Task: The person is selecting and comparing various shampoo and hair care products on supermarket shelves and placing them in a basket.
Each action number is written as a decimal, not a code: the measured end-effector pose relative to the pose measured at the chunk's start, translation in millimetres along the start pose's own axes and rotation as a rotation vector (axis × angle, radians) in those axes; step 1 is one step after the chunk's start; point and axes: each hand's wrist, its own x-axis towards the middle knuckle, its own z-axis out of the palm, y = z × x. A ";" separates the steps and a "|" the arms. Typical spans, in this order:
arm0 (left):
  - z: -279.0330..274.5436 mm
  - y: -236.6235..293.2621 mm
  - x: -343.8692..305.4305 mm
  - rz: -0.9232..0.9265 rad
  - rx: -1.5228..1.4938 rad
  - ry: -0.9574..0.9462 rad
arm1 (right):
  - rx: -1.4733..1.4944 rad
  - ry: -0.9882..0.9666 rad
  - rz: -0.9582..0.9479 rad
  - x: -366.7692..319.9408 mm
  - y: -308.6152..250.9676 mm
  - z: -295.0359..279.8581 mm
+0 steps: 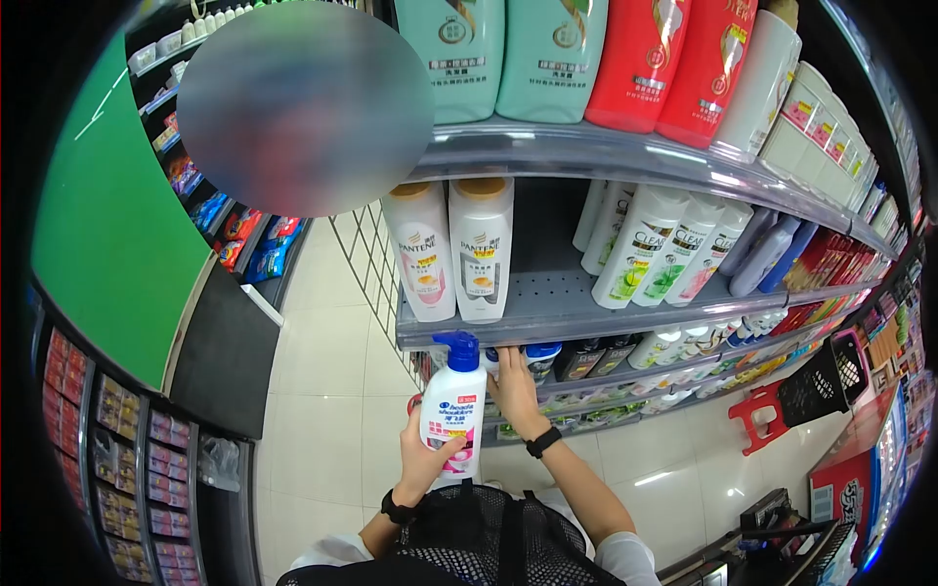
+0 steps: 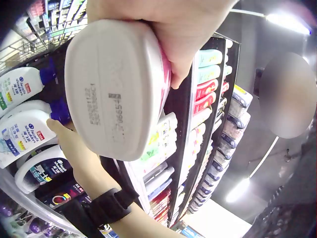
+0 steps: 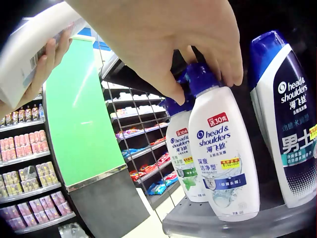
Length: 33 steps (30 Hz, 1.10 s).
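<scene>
My left hand (image 1: 422, 464) grips a white Head & Shoulders pump bottle (image 1: 455, 405) with a blue top and pink label, upright in front of my body. Its flat white base faces the camera in the left wrist view. At the shelf, my right hand (image 3: 168, 37) pinches the blue pump top of a second shampoo bottle (image 3: 225, 153), white with a blue label band. That bottle stands upright at the shelf's front edge. Just behind it is a similar bottle with a green label (image 3: 185, 163). A dark-blue and white men's shampoo bottle (image 3: 290, 119) stands to the right.
Above, a shelf (image 1: 547, 327) bears white Pantene bottles (image 1: 479, 249) and Clear bottles (image 1: 640, 249). Green and red bottles line the top shelf. A wire grid (image 1: 362, 283) closes the rack's left end. A red stool (image 1: 760, 420) and black basket (image 1: 826, 381) stand on the floor at right.
</scene>
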 end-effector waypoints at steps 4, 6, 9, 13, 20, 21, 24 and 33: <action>3.9 -1.5 -0.8 0.009 0.051 -0.042 | 0.024 0.050 -0.049 -10.9 -2.1 0.8; 3.9 2.5 -4.0 -0.006 0.089 -0.073 | 0.027 0.071 -0.074 -15.2 -1.1 2.2; 3.8 8.9 -6.0 -0.009 0.080 -0.074 | 0.047 0.101 -0.048 -13.2 -0.2 4.9; 3.5 5.1 -8.7 0.000 0.083 -0.061 | 0.035 0.055 -0.041 -9.2 7.3 5.1; -2.1 -3.0 -11.7 0.009 0.058 -0.031 | 0.396 -0.002 -0.017 -13.5 30.1 34.1; -2.2 -0.9 -12.1 0.013 0.054 -0.025 | 0.429 -0.014 0.021 -17.4 34.7 39.5; -2.1 -1.2 -14.6 0.011 0.034 -0.018 | 0.487 -0.036 0.066 -30.1 43.4 46.9; -0.1 0.7 -17.2 0.005 0.020 0.001 | 0.259 -0.118 -0.088 -42.7 39.5 27.7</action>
